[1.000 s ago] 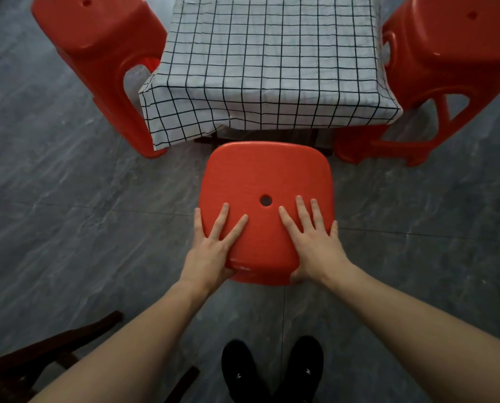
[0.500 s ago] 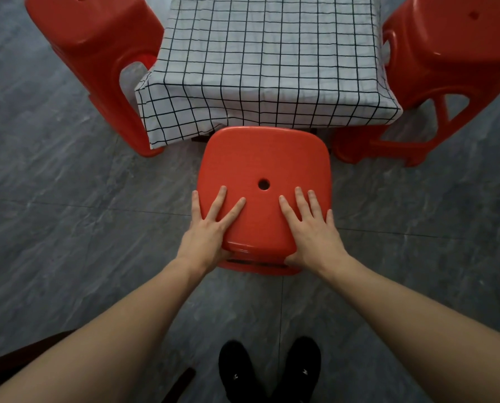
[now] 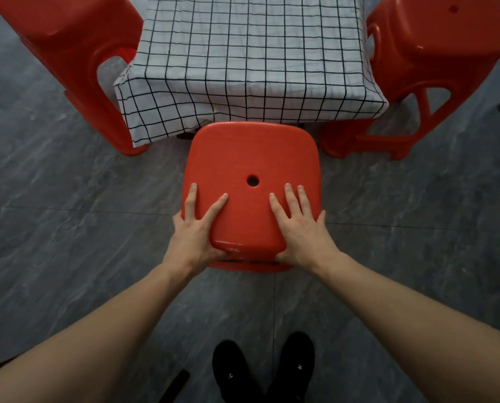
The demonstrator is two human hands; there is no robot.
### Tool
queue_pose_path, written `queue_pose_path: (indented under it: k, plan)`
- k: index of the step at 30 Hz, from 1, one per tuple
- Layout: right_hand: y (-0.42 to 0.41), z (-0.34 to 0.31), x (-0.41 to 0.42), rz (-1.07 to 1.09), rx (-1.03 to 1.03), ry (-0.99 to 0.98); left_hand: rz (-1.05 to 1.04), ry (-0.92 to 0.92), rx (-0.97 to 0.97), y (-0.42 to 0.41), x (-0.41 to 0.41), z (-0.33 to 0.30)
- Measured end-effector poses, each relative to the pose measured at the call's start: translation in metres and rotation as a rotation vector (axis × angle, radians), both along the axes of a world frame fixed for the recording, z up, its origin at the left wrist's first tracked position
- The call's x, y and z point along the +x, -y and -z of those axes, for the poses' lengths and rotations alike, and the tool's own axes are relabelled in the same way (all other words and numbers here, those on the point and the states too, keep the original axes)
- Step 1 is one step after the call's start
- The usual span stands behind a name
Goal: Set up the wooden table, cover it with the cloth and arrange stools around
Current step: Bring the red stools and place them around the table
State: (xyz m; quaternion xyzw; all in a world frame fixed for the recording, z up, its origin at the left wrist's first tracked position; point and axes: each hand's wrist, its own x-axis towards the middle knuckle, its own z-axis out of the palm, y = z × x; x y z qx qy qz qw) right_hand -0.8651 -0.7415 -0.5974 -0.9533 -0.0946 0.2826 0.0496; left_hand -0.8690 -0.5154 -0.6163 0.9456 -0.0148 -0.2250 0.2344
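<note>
Red plastic stool (image 3: 251, 158) stands on the grey floor (image 3: 68, 228), its far edge just under the checked cloth (image 3: 248, 62) covering the desk. Left hand (image 3: 196, 231) and right hand (image 3: 301, 228) grip its near edge, fingers flat on the seat, thumbs tucked below.

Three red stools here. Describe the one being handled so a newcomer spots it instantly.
Start at the checked cloth covering the table. The stool stands at its near edge, seen from straight above, seat hole showing. Unlike the stools at the left and right sides, both hands rest on it.
</note>
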Motion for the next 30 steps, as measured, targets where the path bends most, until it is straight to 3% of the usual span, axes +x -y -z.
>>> queue_pose_path:
  k: [7, 23, 30]
  plan:
    - [-0.037, 0.003, -0.001, -0.132, -0.018, 0.016, -0.101, 0.068, 0.024, -0.030, -0.029, 0.002]
    - [-0.025, 0.002, -0.002, 0.010, -0.082, 0.059, 0.046, 0.004, 0.036, -0.017, 0.011, -0.003]
    - [-0.017, -0.013, 0.012, 0.005, -0.045, -0.076, 0.186, -0.113, 0.326, -0.012, 0.029, -0.021]
